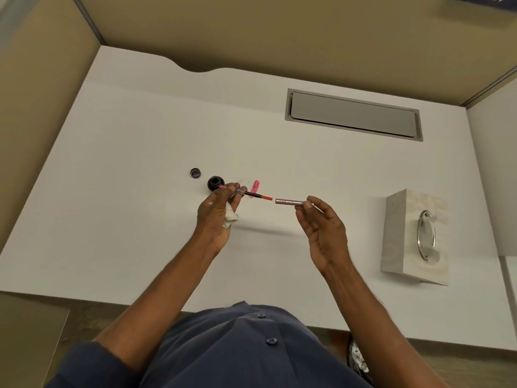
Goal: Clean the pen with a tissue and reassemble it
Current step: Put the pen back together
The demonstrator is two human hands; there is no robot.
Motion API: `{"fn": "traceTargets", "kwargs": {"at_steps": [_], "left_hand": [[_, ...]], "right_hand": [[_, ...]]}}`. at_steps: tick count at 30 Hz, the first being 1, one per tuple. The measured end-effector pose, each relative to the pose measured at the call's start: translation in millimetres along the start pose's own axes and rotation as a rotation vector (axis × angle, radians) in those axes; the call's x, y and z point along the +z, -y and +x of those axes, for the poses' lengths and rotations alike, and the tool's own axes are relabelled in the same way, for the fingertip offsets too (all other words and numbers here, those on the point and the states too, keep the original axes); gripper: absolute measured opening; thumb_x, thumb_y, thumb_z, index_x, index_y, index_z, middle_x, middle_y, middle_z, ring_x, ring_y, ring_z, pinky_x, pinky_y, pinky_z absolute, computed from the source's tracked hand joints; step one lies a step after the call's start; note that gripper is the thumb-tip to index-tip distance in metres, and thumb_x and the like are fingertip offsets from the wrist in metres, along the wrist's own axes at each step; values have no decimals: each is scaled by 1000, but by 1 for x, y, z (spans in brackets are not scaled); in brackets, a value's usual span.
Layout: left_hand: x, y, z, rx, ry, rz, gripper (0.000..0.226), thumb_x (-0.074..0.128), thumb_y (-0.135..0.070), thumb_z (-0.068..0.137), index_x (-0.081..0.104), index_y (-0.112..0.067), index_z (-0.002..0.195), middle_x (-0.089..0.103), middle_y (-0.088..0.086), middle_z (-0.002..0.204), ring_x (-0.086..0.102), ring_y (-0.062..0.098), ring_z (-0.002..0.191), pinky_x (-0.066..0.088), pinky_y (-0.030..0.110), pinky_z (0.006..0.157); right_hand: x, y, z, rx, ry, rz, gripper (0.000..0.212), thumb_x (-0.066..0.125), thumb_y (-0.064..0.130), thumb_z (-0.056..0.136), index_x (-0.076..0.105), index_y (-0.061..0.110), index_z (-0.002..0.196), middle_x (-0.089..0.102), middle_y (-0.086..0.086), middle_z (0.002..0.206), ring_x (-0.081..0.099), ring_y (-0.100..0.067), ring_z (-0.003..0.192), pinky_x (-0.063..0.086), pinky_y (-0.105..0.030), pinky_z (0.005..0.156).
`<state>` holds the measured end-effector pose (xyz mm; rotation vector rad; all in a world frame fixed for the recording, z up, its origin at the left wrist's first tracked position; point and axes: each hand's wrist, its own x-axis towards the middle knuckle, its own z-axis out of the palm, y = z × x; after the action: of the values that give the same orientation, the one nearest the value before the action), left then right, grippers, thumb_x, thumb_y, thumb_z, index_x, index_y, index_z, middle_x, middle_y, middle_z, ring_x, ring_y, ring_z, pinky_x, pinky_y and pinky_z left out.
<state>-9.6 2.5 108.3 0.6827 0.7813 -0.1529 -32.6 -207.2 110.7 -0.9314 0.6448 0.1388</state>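
My left hand [216, 217] holds the pen's inner part [253, 195], a thin black and red tube pointing right, with a crumpled white tissue [230, 216] tucked in the palm. My right hand [321, 228] pinches a glittery pink-grey pen barrel [289, 202] by its right end, open end facing left. A small gap separates the barrel from the tube's red tip. A pink pen cap [255, 186] lies on the white desk [140, 191] just behind the tube.
An open black ink bottle [215, 182] stands just behind my left hand, its round lid [195, 173] a little further left. A tissue box [414, 236] with a metal ring sits at the right. A grey cable hatch [354, 114] is set into the desk's far side.
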Motion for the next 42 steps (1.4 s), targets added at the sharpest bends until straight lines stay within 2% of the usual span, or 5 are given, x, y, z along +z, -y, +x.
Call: {"fn": "traceTargets", "kwargs": {"at_steps": [16,20,30,36,42], "left_hand": [[0,5,-6,-9,31,53,9,62,-5,97,63,-9,89,74,-1,68,69,13,113,21,16,36],[2,9,-9,-34,49,33,16,59,-1,97,63,-7,83,65,1,63,76,14,98,20,15,36],[9,15,-12,-38,113,-27,23,59,1,96,73,-5,79,79,3,83,77,12,83,46,21,73],[3,15,-8,-54,87,-20,14,63,-2,93,62,-5,80,73,2,71,77,15,92,38,18,61],[1,17,-8,-72,70,-44,26,68,-2,90,75,-10,67,66,4,74,76,18,97,40,17,58]], "right_hand": [[9,-9,-9,-58,33,-174,22,72,2,93,72,-1,114,77,-8,93,76,-22,89,61,-27,84],[6,-7,-10,-126,65,-312,22,74,6,92,75,3,114,78,-13,100,75,-24,93,61,-30,88],[11,-14,-14,-176,36,-723,51,56,47,103,77,3,85,72,-8,68,66,-14,62,54,-22,60],[9,-8,-10,-229,115,-590,32,72,28,96,69,18,126,73,2,125,68,-12,119,56,-27,100],[17,1,-10,-199,82,-483,21,79,10,90,71,3,107,78,-12,95,78,-23,91,59,-37,96]]}}
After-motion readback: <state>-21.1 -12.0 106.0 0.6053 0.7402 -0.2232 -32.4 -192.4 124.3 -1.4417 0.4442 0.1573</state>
